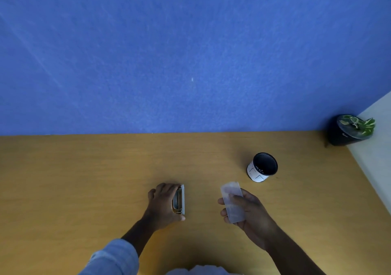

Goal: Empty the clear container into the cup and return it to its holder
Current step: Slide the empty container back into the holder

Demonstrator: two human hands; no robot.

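Clear plastic fills your right hand (251,213): its fingers (238,197) wrap the one clear container (232,202), lifted off the table. Your left hand (163,204) closes its fingers (167,187) over the one holder (179,199), which rests on the table. Beyond your right fingers stands one cup (262,167), black inside, with line markings I cannot read. Farther right sits one potted plant (350,130). Wooden table (84,179), blue wall (190,52).

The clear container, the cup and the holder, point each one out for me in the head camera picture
clear container (229,192), head view, on its upper wall above the fingers.
cup (257,174), head view, on its white outer side.
holder (183,199), head view, on its pale right edge.
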